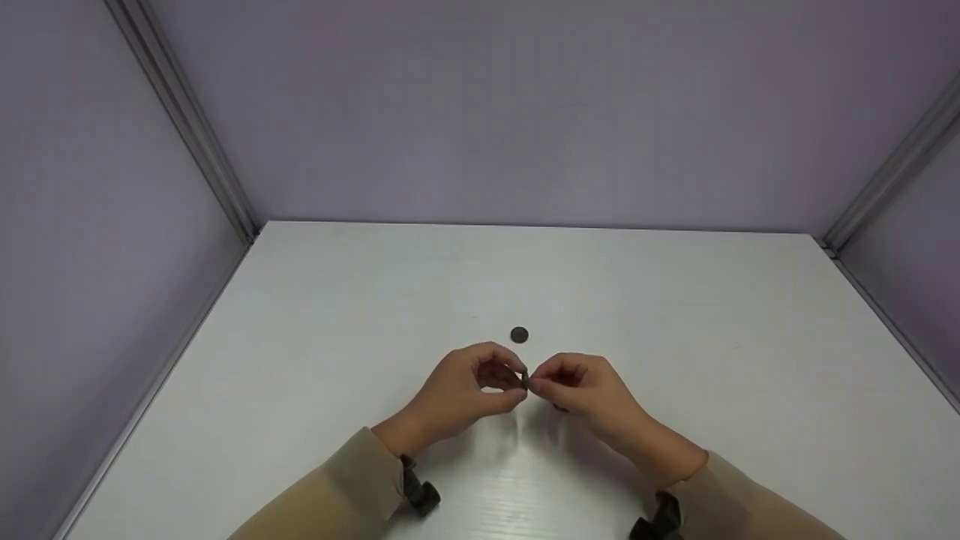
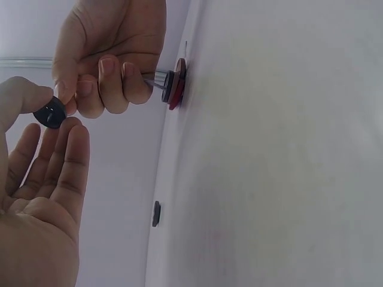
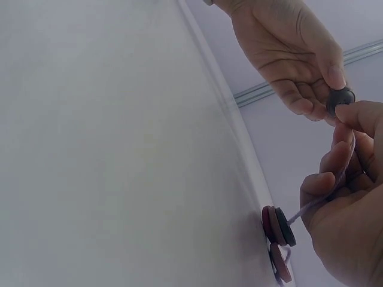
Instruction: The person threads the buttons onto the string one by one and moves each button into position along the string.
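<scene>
Near the middle of the white bench (image 1: 675,315), a little toward its front edge, a person's two hands meet fingertip to fingertip just above the surface. Left hand (image 1: 461,394) pinches a small dark button (image 2: 49,112) between thumb and forefinger, its other fingers (image 2: 70,156) lying straight and relaxed. Right hand (image 1: 592,394) has its fingers curled around a thin purple cord (image 3: 342,173), with the cord's tip brought up against the dark button. Judging by this, the button is being threaded onto the cord, and the next move would call for finding a hole in the button with the cord's tip and steadying both hands. A second dark button (image 1: 519,334) lies flat on the bench just behind the hands, toward the back edge. From the head camera the held button is only a dark speck between the fingertips, and the cord cannot be made out. The wrist cameras show more: the cord runs down from the right hand to a stack of red and dark buttons (image 3: 277,226) resting on the bench below it, already strung, with another red button (image 3: 280,263) just beside the stack. Plain lilac walls surround the bench.
</scene>
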